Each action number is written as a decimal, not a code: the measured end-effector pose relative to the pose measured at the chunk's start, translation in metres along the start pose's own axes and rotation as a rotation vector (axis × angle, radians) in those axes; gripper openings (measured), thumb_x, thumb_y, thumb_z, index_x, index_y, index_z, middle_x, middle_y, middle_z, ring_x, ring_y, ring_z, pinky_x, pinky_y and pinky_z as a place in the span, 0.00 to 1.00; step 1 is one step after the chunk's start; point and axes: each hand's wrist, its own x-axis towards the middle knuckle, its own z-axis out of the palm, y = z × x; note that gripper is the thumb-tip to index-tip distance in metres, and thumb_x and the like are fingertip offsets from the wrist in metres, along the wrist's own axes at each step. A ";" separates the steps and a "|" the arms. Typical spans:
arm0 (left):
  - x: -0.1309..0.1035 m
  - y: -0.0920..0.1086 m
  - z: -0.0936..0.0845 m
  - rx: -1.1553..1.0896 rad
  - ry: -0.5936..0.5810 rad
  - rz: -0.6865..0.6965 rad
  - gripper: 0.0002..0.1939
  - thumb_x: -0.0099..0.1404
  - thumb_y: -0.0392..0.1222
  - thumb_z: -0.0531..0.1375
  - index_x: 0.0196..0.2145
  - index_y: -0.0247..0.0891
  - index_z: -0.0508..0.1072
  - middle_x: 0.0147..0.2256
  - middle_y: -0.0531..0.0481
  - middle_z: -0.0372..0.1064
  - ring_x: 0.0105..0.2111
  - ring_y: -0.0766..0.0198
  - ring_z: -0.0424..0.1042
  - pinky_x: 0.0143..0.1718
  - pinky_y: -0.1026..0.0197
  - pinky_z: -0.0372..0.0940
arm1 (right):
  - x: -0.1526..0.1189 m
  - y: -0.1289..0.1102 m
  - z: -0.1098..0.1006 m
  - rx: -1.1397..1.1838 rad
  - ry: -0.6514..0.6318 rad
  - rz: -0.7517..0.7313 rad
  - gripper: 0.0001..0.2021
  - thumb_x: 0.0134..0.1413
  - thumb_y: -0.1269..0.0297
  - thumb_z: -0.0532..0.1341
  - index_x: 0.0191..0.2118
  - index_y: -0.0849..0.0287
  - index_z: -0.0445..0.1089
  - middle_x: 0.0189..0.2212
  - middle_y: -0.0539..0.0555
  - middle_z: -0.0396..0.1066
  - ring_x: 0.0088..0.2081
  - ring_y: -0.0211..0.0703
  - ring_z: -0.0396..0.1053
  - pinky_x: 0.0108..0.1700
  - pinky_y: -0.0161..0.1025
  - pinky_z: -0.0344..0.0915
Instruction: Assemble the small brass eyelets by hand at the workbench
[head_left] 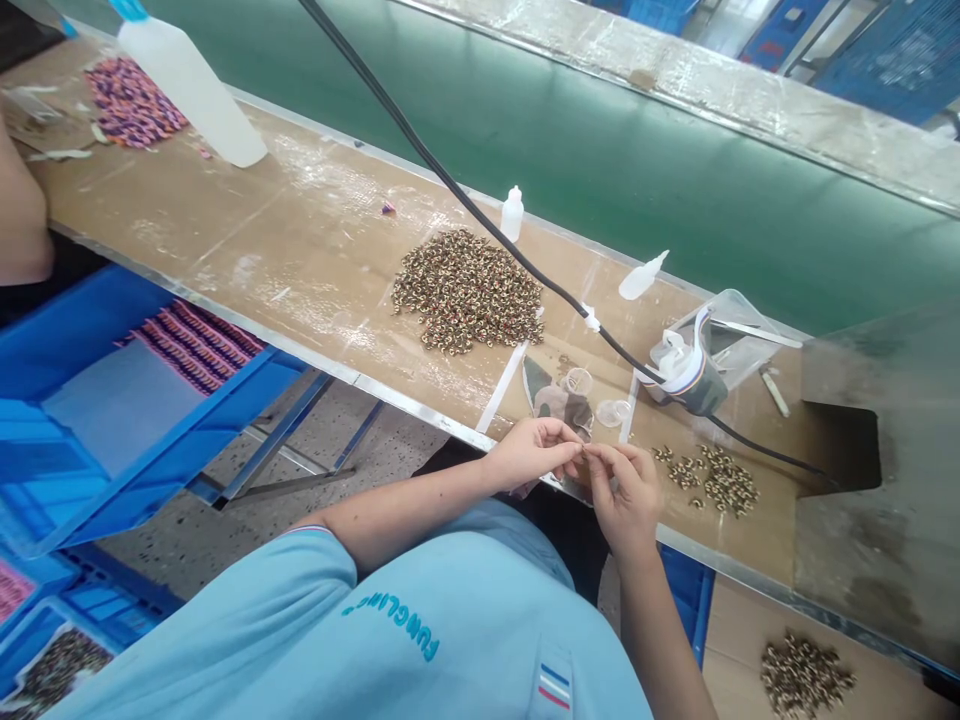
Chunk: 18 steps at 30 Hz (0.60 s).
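Observation:
My left hand (pixel 534 452) and my right hand (pixel 624 487) meet at the near edge of the bench, fingertips pinched together. Between them is a tiny piece, too small to make out. Just beyond my hands lies a camouflage-patterned cloth (pixel 551 398), with a small clear round cup (pixel 577 381) on it and clear round lids (pixel 613 412) at its right. To the right of my right hand sits a small pile of brown and gold ring-like pieces (pixel 724 482). A larger heap of similar pieces (pixel 466 290) spreads farther back on the left.
A black cable (pixel 450 180) crosses above the bench (pixel 247 240). Small white bottles (pixel 512 214) stand or lie along the back. A large white bottle (pixel 191 90) and pink-purple pieces (pixel 131 100) are far left, near another person's arm (pixel 21 215). Blue crates (pixel 45 480) stand below left.

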 end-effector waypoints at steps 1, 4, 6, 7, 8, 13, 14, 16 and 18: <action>0.000 0.000 0.000 0.002 -0.002 -0.001 0.11 0.53 0.42 0.64 0.27 0.31 0.70 0.21 0.52 0.68 0.20 0.72 0.66 0.23 0.68 0.61 | 0.001 -0.001 0.000 0.006 -0.008 0.018 0.05 0.57 0.68 0.57 0.36 0.55 0.71 0.30 0.51 0.67 0.30 0.37 0.66 0.33 0.37 0.65; -0.001 0.001 0.000 0.012 -0.010 0.002 0.10 0.54 0.41 0.63 0.27 0.31 0.69 0.19 0.53 0.68 0.19 0.72 0.66 0.23 0.68 0.61 | 0.003 -0.002 -0.001 0.037 -0.047 0.071 0.05 0.57 0.67 0.56 0.33 0.56 0.69 0.28 0.51 0.67 0.30 0.37 0.65 0.33 0.37 0.65; -0.001 -0.001 0.000 0.019 -0.007 0.011 0.09 0.54 0.41 0.63 0.27 0.31 0.69 0.19 0.53 0.68 0.19 0.72 0.66 0.23 0.68 0.61 | 0.004 -0.001 -0.001 0.057 -0.072 0.095 0.05 0.58 0.66 0.56 0.32 0.56 0.68 0.28 0.51 0.67 0.29 0.37 0.65 0.32 0.36 0.64; -0.001 -0.002 0.000 0.025 -0.003 0.016 0.09 0.54 0.41 0.63 0.28 0.31 0.69 0.19 0.53 0.68 0.19 0.72 0.66 0.23 0.68 0.61 | 0.004 -0.001 -0.001 0.065 -0.079 0.102 0.05 0.58 0.66 0.56 0.32 0.57 0.68 0.28 0.51 0.66 0.29 0.37 0.65 0.32 0.36 0.64; -0.001 -0.003 -0.001 0.033 0.001 0.022 0.09 0.54 0.41 0.63 0.28 0.31 0.69 0.19 0.53 0.67 0.19 0.72 0.66 0.23 0.68 0.61 | 0.005 -0.001 -0.001 0.069 -0.084 0.106 0.06 0.58 0.66 0.56 0.32 0.57 0.68 0.28 0.51 0.66 0.29 0.37 0.65 0.32 0.36 0.63; 0.000 -0.009 -0.001 0.071 0.003 0.053 0.09 0.55 0.40 0.62 0.29 0.31 0.69 0.20 0.53 0.67 0.21 0.72 0.66 0.23 0.70 0.61 | 0.004 0.000 -0.002 0.028 -0.092 0.063 0.05 0.58 0.66 0.55 0.33 0.57 0.67 0.28 0.51 0.66 0.30 0.38 0.65 0.33 0.37 0.63; 0.000 -0.009 -0.001 0.081 0.004 0.059 0.09 0.56 0.40 0.62 0.29 0.31 0.69 0.20 0.53 0.67 0.21 0.72 0.66 0.23 0.70 0.61 | 0.004 0.000 -0.003 0.013 -0.097 0.044 0.05 0.58 0.67 0.55 0.33 0.56 0.67 0.29 0.51 0.66 0.31 0.38 0.65 0.34 0.36 0.63; -0.002 -0.010 0.000 0.108 0.009 0.078 0.09 0.56 0.41 0.61 0.30 0.31 0.69 0.21 0.53 0.66 0.22 0.72 0.67 0.23 0.70 0.62 | 0.004 -0.001 -0.004 -0.012 -0.106 0.010 0.04 0.58 0.67 0.55 0.34 0.57 0.67 0.30 0.51 0.66 0.31 0.38 0.65 0.34 0.36 0.63; -0.003 -0.012 0.000 0.140 0.019 0.106 0.09 0.57 0.42 0.61 0.30 0.31 0.69 0.21 0.53 0.66 0.22 0.71 0.66 0.22 0.70 0.62 | 0.004 -0.001 -0.005 -0.026 -0.116 -0.015 0.04 0.58 0.67 0.55 0.35 0.57 0.66 0.30 0.51 0.66 0.31 0.37 0.65 0.35 0.36 0.64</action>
